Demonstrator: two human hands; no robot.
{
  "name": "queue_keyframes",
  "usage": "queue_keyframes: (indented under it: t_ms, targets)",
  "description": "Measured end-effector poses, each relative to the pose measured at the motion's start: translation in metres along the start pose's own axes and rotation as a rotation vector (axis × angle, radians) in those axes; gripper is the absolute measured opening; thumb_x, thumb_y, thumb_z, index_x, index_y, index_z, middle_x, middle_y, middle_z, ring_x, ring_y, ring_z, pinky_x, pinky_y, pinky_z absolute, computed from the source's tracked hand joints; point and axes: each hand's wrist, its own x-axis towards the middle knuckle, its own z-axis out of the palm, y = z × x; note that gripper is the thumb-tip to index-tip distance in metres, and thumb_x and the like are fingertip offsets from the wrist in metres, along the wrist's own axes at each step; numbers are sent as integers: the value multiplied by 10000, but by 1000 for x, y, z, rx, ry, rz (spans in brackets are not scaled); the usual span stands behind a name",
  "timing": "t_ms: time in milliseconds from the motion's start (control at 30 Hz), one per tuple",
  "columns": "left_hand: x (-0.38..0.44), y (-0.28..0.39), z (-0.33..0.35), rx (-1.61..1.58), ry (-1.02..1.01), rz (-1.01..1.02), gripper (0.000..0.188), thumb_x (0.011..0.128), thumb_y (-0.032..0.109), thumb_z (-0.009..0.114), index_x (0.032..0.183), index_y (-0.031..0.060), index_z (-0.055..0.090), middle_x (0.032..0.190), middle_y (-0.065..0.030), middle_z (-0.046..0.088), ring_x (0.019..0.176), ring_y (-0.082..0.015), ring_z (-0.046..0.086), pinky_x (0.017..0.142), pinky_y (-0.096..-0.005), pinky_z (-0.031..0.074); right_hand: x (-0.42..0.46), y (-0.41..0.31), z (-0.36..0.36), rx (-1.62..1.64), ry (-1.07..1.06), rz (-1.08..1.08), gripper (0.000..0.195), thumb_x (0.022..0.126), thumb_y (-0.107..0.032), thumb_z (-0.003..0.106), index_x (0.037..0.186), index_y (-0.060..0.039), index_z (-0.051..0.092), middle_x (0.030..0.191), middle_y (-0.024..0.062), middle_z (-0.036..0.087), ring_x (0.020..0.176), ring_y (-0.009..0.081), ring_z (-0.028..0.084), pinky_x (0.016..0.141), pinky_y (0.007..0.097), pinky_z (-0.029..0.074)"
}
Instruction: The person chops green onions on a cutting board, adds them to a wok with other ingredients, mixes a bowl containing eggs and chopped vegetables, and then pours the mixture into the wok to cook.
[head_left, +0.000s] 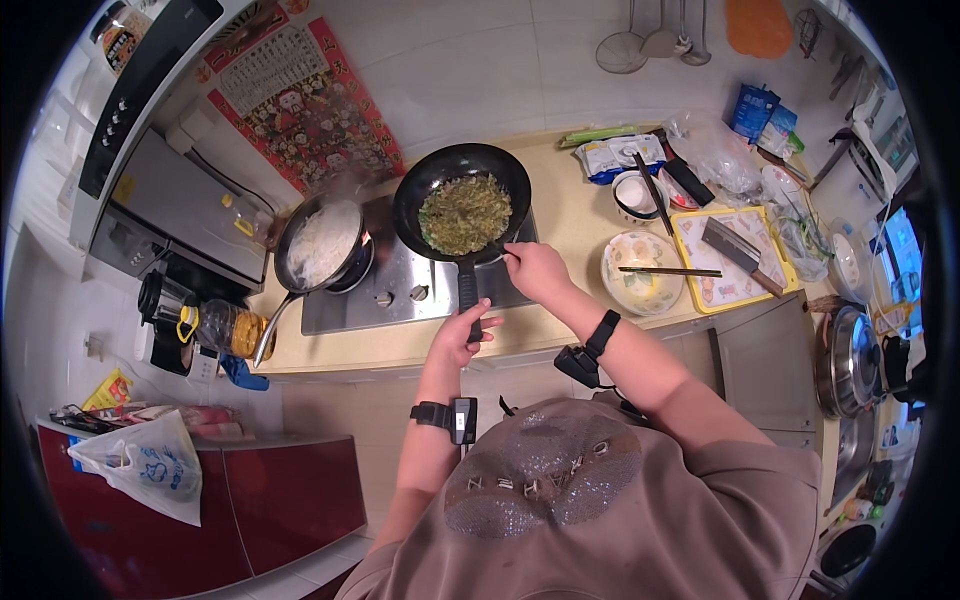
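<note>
A black wok (405, 202) over the right side of the steel gas hob (330, 316) holds chopped greens mixed with egg-like bits (466, 214). My left hand (459, 334) is around the lower end of the wok's black handle (468, 289), some fingers spread. With closed fingers my right hand (536, 270) grips a thin metal utensil handle (506, 249) at the wok's lower right rim; its far end is hidden in the food. Left of the wok, a second pan (282, 259) with whitish, steaming contents sits on a burner.
To the right are a patterned bowl (626, 292) with chopsticks across it, a yellow-edged cutting board (697, 289) bearing a cleaver (731, 244), and a small white bowl (636, 196). An oil bottle (240, 330) stands left. The left pan's metal handle (271, 330) juts past the counter's front edge.
</note>
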Motion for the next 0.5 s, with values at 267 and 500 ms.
queue_keyframes:
  t_ms: [267, 500]
  targets:
    - [1, 0, -5, -7, -3, 5, 495, 889, 328, 772, 1245, 111, 504, 926, -137, 740, 544, -133, 618, 362, -190, 282, 0, -8, -12, -40, -51, 68, 261, 909, -227, 599, 1049, -77, 760, 939, 193, 724, 896, 393, 688, 807, 483, 558]
    - [-8, 3, -6, 7, -6, 12, 480, 885, 333, 776, 1221, 112, 515, 928, -132, 742, 546, -126, 621, 361, -182, 285, -20, -3, -34, 84, -84, 91, 261, 910, -223, 604, 1044, -58, 754, 946, 196, 723, 897, 394, 687, 816, 472, 554]
